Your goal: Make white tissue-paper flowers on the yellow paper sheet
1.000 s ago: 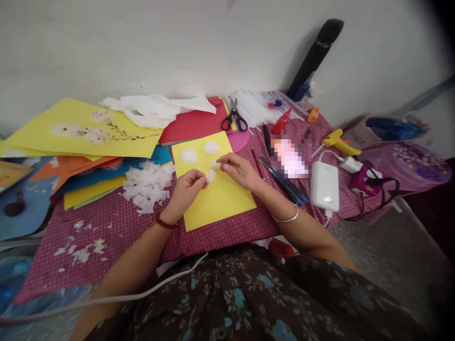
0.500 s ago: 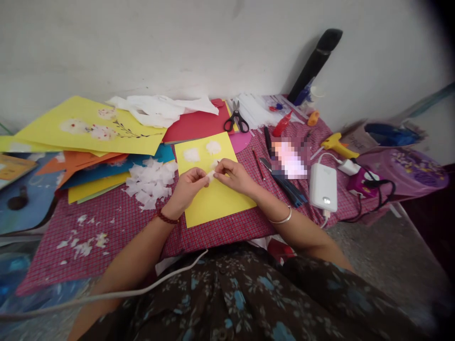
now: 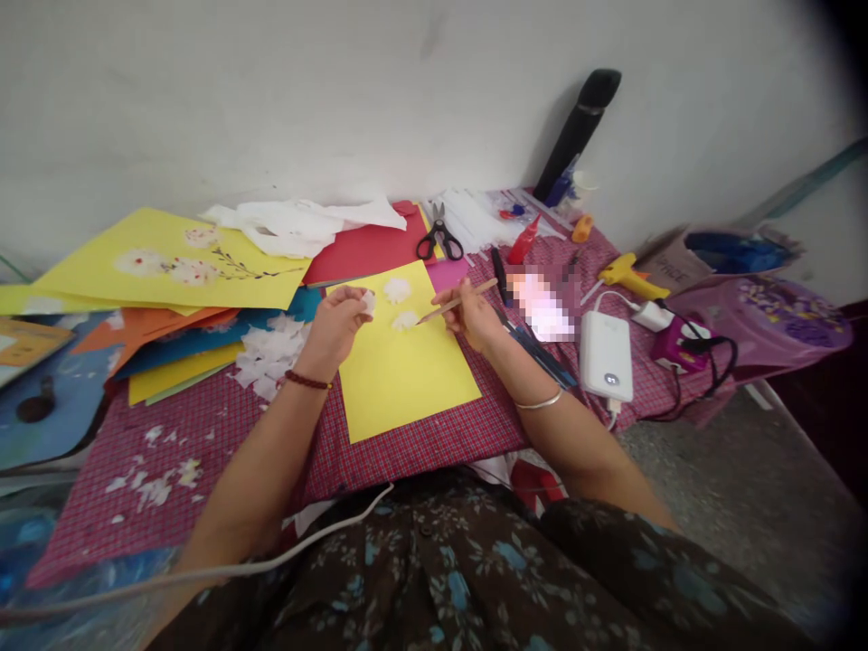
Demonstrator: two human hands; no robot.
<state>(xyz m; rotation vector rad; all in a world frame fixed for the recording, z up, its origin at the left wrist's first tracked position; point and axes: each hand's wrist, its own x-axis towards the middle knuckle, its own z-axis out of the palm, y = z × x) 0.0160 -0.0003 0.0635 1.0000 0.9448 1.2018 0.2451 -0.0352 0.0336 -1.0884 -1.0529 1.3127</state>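
A yellow sheet (image 3: 407, 371) lies on the checked cloth in front of me, with white tissue tufts (image 3: 397, 289) stuck near its far edge. My left hand (image 3: 335, 325) is closed at the sheet's far left corner, pinching a small white tissue piece (image 3: 367, 299). My right hand (image 3: 469, 315) grips a thin wooden stick (image 3: 456, 301) like a pencil. The stick's tip rests on the nearest tuft (image 3: 405, 320).
A pile of cut white tissue (image 3: 268, 353) lies left of the sheet, over coloured paper sheets (image 3: 169, 271). Scissors (image 3: 438, 237), pens (image 3: 542, 348), a red glue bottle (image 3: 523, 240), a white power bank (image 3: 605, 354) and a yellow glue gun (image 3: 627, 276) lie behind and right.
My hands have parted. The left hand carried the tissue piece up to the sheet's far left corner. The right hand now holds a wooden stick, its tip on a tuft.
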